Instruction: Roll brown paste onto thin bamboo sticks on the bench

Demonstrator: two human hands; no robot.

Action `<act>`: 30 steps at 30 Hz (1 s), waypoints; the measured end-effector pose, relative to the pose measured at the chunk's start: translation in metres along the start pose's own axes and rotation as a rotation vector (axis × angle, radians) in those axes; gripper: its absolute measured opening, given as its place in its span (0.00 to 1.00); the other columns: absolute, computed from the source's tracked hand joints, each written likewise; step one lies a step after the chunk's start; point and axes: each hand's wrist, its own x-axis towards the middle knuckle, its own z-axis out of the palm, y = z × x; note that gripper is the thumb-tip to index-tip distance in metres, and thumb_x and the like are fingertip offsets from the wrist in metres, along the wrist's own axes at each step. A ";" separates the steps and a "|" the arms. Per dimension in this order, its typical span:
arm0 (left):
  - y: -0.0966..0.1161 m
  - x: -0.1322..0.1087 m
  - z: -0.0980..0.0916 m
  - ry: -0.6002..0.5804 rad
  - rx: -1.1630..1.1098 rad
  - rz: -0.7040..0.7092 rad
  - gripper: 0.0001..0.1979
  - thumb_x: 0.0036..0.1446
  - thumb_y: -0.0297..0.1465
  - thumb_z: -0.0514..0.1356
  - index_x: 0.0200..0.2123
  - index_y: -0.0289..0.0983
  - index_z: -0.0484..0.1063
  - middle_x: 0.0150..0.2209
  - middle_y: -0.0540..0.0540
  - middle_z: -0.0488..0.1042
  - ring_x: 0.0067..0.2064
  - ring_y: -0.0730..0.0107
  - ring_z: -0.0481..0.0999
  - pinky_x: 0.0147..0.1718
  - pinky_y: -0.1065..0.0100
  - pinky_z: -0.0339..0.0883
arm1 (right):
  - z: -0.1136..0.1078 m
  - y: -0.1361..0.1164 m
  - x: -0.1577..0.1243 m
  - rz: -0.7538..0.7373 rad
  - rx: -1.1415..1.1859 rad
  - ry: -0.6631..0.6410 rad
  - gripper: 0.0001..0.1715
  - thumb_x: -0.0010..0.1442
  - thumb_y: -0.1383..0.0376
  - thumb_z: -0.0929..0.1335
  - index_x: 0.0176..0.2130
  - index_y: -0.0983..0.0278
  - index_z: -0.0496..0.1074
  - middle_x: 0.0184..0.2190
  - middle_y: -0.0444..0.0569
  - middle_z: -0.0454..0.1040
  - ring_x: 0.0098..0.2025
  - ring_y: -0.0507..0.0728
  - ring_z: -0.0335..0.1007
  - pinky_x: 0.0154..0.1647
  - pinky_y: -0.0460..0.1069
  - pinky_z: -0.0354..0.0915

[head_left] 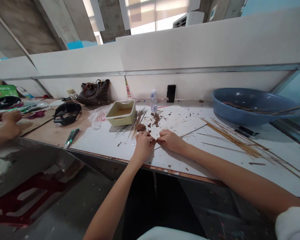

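Note:
My left hand [144, 145] and my right hand [172, 140] meet fingertip to fingertip above the white tabletop near its front edge. Both are closed in a pinch. A small dark brown bit seems to lie between the fingertips, too small to make out. A thin grey stick [193, 130] runs at a slant by my right hand, partly hidden behind it. Just beyond my left hand rests a brown clay-like lump [141, 127]. Small brown crumbs [155, 119] are heaped farther back, and a bundle of thin sticks [139, 119] lies beside the lump.
A cream plastic basin [122, 120] holds brownish liquid. Behind stand a bottle [154, 101] and a phone [171, 93]. At right are a blue tub [250, 115] and long tan sticks [230, 138]. Green-handled pliers [71, 137] lie left, near another person's hands [8, 123].

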 end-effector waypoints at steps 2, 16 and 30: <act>-0.001 0.000 0.000 -0.008 0.001 0.002 0.07 0.67 0.29 0.69 0.38 0.43 0.89 0.45 0.41 0.81 0.54 0.50 0.72 0.56 0.49 0.63 | -0.001 0.002 -0.001 0.026 0.006 0.001 0.14 0.75 0.68 0.70 0.39 0.62 0.86 0.32 0.48 0.74 0.38 0.58 0.70 0.44 0.52 0.64; -0.003 -0.008 0.009 0.109 -0.042 0.001 0.08 0.68 0.29 0.70 0.48 0.43 0.88 0.50 0.40 0.81 0.57 0.49 0.72 0.59 0.50 0.65 | -0.006 0.003 -0.012 0.053 0.044 0.081 0.08 0.73 0.67 0.73 0.45 0.60 0.86 0.38 0.50 0.79 0.43 0.59 0.77 0.52 0.54 0.67; 0.006 -0.004 0.007 0.031 -0.026 0.022 0.10 0.70 0.27 0.66 0.37 0.42 0.89 0.46 0.41 0.82 0.55 0.51 0.72 0.55 0.49 0.64 | -0.003 0.005 -0.002 -0.062 0.009 -0.029 0.15 0.75 0.68 0.69 0.39 0.62 0.85 0.29 0.48 0.78 0.33 0.57 0.74 0.49 0.54 0.65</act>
